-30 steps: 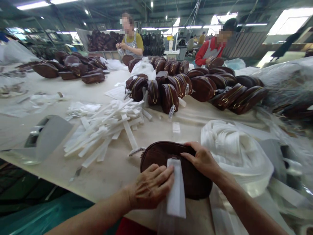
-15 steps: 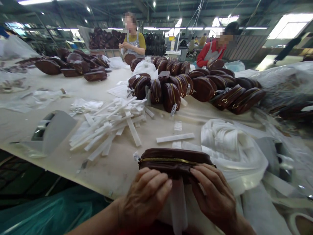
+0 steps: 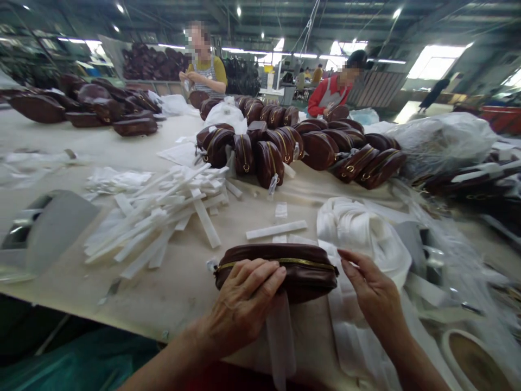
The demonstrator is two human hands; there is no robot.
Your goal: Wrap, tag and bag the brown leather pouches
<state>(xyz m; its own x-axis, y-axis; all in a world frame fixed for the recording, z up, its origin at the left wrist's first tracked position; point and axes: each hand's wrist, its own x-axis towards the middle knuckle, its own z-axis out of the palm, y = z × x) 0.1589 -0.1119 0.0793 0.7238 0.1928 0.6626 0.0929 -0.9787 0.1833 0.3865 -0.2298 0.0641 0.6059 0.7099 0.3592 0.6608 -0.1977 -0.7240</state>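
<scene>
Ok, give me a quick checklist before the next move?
1. Left hand on the brown bag: ok.
2. Right hand holding the bag: not ok, just off its right end.
3. Zipper fully in view: not ok, left fingers cover part.
4. Pile of white strips apart from the bag: ok, off to the left.
5. Bag's underside: cannot tell, hidden.

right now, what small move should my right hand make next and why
Probably bring the right hand onto the right end of the dark brown, rounded, gold-zipped leather-look bag, which may steady it: only the left hand clearly holds it, while the right hand is beside that end without a clear grip.
</scene>
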